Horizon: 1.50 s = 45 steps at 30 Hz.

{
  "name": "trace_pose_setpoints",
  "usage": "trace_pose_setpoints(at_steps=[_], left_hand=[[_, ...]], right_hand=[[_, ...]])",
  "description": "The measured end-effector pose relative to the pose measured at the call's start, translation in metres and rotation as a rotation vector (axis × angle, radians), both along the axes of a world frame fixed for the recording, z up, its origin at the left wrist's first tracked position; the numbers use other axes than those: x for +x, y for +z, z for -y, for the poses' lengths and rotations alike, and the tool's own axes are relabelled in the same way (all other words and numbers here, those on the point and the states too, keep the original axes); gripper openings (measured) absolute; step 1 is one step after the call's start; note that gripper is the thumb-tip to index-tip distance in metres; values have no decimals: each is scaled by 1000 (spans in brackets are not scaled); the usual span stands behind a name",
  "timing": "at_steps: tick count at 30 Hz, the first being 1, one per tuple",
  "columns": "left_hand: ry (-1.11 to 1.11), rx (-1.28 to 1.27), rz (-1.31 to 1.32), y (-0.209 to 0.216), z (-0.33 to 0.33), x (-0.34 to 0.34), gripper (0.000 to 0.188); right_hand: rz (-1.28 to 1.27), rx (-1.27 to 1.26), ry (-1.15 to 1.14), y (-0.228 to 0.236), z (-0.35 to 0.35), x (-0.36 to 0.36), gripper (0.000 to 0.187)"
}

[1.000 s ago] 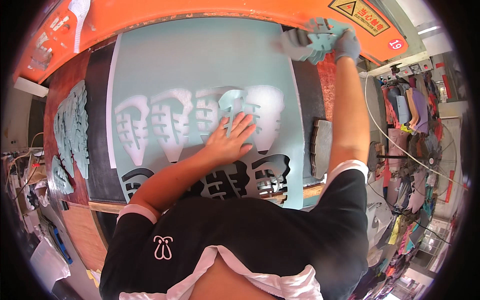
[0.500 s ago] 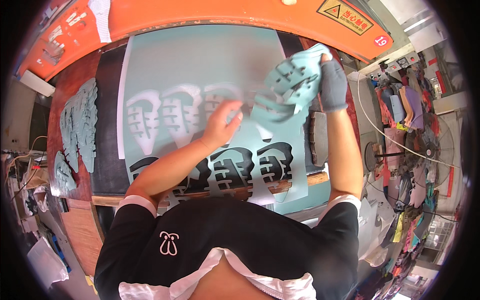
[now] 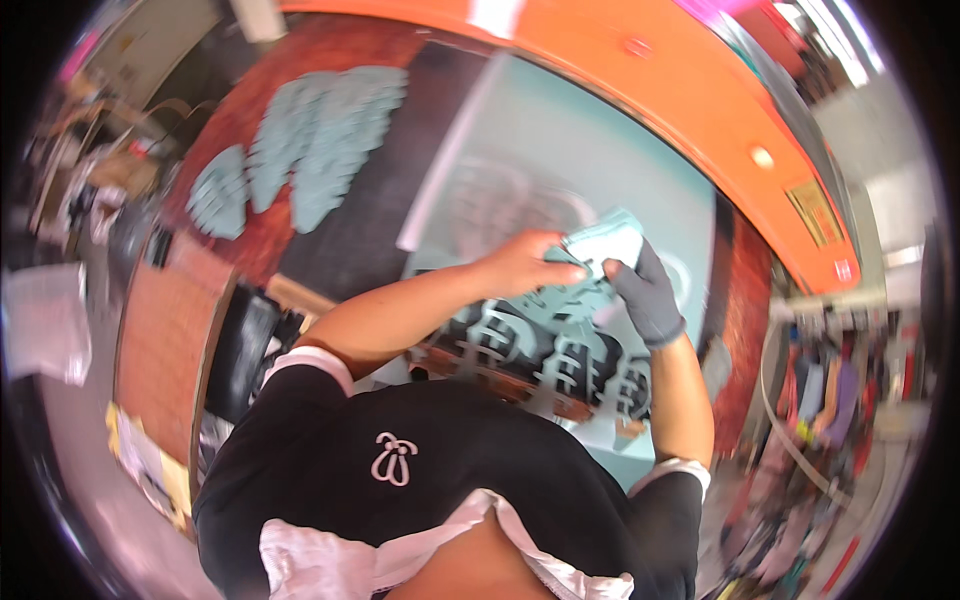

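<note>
Between my hands is a small stack of pale teal cut sheet pieces [image 3: 608, 242], shaped like slotted shoe-upper parts. My bare left hand [image 3: 530, 265] pinches its left edge, thumb towards me. On the right side, my right hand [image 3: 648, 295] in a grey fingerless glove grips the same stack. Beneath them lies a large teal sheet [image 3: 560, 125], with rows of slotted cut-outs along its nearer part. Black and reddish surface shows through the nearest openings. Motion blur softens the details of the pieces.
Piles of matching teal pieces [image 3: 350, 130] lie on the reddish board at the left, with a smaller pile [image 3: 218, 195] beside them. An orange machine beam [image 3: 640, 60] spans the far side. A wooden cabinet [image 3: 170, 350] stands at the left; hanging coloured materials [image 3: 825, 385] are at the right.
My right hand has brought the teal pieces down and towards me, and my left hand has moved right and taken hold of them. The whole view has turned towards the left piles.
</note>
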<state>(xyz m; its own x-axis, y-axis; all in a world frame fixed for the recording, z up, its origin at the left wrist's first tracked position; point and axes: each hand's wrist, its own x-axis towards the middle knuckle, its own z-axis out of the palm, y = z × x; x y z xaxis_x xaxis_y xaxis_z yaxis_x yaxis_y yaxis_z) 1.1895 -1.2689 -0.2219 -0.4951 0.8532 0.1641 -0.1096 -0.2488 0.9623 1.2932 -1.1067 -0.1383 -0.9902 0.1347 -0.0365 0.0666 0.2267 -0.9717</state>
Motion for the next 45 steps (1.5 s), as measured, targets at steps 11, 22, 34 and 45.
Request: trace_pose_setpoints(at_steps=[11, 22, 34, 45], left_hand=[[995, -366, -441, -108, 213, -28, 42], [1151, -292, -693, -144, 239, -24, 13], [1170, -289, -644, -142, 242, -28, 7], [969, -549, -819, -137, 228, -32, 10]], right_hand=[[-137, 157, 348, 46, 143, -190, 32], [-567, 388, 454, -53, 376, -393, 23], [-635, 804, 720, -162, 319, -275, 47], [105, 845, -844, -154, -63, 70, 36]])
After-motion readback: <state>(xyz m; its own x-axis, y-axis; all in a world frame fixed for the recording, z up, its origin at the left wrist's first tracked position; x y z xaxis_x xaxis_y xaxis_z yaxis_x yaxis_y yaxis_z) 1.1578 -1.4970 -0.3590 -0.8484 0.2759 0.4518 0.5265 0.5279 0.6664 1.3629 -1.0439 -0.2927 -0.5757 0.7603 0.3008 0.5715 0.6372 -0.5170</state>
